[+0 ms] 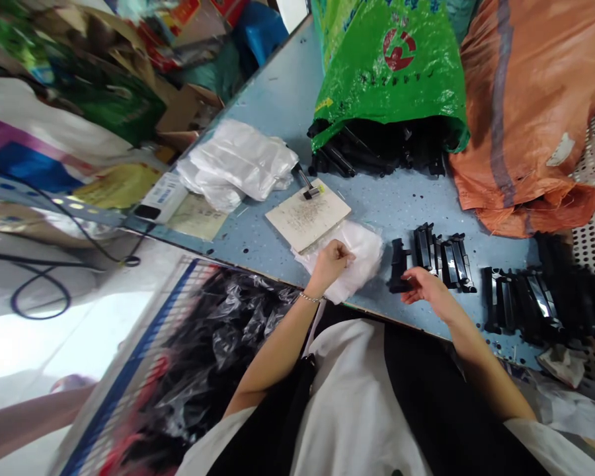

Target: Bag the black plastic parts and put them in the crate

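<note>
My left hand point(331, 259) is closed in a pinch on a thin clear plastic bag point(361, 259) that lies on the blue table point(287, 99) near its front edge. My right hand point(423, 287) has its fingers curled around the lower end of a black plastic part point(397, 266), which stands just left of a short row of the same black parts point(443, 256). A longer row of black parts point(530, 301) lies further right along the table edge.
A pale board point(307, 217) with a small tool point(307, 184) lies behind the bag. A pile of clear bags point(240, 165) sits back left. A green sack point(387, 73) spills black parts; an orange sack point(530, 112) is beside it. A bin of bagged parts point(213, 350) stands below left.
</note>
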Motion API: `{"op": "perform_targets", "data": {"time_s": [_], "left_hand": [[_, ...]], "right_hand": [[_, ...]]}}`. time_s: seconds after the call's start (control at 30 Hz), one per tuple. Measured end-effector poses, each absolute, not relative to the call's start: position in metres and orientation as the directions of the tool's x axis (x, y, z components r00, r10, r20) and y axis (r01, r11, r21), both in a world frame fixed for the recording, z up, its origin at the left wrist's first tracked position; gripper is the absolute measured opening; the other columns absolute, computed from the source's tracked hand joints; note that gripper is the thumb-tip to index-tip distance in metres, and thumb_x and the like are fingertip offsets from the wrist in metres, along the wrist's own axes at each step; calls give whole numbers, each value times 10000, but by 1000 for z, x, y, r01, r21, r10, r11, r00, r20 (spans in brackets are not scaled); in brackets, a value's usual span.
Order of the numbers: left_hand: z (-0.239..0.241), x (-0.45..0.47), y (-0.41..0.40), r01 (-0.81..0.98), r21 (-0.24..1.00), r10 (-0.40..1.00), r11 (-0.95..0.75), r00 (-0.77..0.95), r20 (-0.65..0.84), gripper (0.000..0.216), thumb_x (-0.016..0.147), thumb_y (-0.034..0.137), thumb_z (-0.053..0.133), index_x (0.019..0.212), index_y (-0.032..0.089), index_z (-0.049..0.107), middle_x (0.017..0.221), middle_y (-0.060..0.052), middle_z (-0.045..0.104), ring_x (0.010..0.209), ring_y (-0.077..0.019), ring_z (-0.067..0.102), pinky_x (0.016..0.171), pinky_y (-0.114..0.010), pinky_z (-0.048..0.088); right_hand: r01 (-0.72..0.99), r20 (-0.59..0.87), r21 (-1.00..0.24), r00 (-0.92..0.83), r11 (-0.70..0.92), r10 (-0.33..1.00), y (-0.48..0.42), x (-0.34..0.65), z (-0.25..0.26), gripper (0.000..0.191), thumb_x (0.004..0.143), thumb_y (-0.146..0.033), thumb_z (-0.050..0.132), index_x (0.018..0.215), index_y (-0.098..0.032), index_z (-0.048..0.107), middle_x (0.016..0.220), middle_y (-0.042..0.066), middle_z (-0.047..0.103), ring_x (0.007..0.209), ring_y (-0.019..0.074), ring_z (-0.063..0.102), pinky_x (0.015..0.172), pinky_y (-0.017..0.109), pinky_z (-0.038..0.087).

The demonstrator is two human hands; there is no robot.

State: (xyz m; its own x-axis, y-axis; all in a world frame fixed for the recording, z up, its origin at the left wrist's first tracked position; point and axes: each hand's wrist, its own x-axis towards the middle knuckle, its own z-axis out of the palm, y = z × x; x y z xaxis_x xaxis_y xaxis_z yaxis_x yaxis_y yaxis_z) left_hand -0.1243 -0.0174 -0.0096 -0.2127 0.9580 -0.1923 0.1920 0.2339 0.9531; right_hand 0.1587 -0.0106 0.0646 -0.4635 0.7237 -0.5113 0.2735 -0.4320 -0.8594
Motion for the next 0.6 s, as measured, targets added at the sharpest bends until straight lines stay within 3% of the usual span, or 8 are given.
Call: {"op": "perform_targets", "data": {"time_s": [0.13, 0.2, 0.3, 0.4, 0.5, 0.6], "left_hand": [[-12, -120, -26, 424, 905, 996, 14, -83, 23, 232, 801, 74, 525, 888, 182, 711, 967, -50, 736, 873, -157, 679, 841, -306, 537], [-11, -118, -29, 491, 871, 998, -19, -47, 48, 308, 810, 76, 544, 1034, 186, 723, 1074, -67, 726, 841, -149, 674, 849, -312, 548], [-13, -118, -29, 505, 863, 997, 2, -64, 36, 397, 787, 62, 576, 1145, 180, 700, 1131, -77, 709, 739, -123, 648, 794, -297, 563], [-16, -123, -28, 466, 884, 994, 33, -109, 20, 442, 793, 72, 574, 1211, 176, 674, 1197, -93, 682, 699, -106, 636, 748, -289, 574], [-12, -131, -30, 470, 882, 991, 33, -130, 32, 453, 821, 104, 569, 1265, 154, 645, 1218, -122, 666, 732, -125, 657, 773, -317, 588], [-1, -134, -40, 566, 821, 984, -72, -92, 149, 370, 892, 139, 529, 1242, 154, 648, 1234, -133, 669, 1028, -201, 677, 958, -381, 561]], "right_hand": [[413, -425, -868, -327, -277, 844, -27, 169, 50, 303, 779, -442, 721, 908, -216, 566, 772, -20, 619, 645, 139, 599, 621, 284, 502], [294, -413, -899, -322, -325, 852, -33, 167, 52, 278, 776, -399, 733, 908, -219, 568, 765, -26, 609, 639, 127, 573, 587, 259, 480], [-47, -463, -855, -379, -517, 801, -39, 155, 51, 337, 736, -323, 781, 999, -223, 595, 813, -24, 625, 637, 106, 562, 550, 222, 473], [-270, -603, -559, -517, -784, 608, -43, 140, 35, 380, 710, -248, 800, 1032, -198, 604, 805, -14, 634, 610, 82, 559, 523, 179, 485], [-331, -618, -203, -687, -922, 383, -46, 130, 10, 281, 761, -214, 748, 988, -148, 594, 770, 4, 623, 603, 66, 557, 506, 137, 497], [-367, -571, -76, -746, -927, 343, -48, 123, -7, 217, 813, -174, 682, 1003, -139, 583, 788, 14, 624, 619, 67, 567, 523, 137, 529]]}}
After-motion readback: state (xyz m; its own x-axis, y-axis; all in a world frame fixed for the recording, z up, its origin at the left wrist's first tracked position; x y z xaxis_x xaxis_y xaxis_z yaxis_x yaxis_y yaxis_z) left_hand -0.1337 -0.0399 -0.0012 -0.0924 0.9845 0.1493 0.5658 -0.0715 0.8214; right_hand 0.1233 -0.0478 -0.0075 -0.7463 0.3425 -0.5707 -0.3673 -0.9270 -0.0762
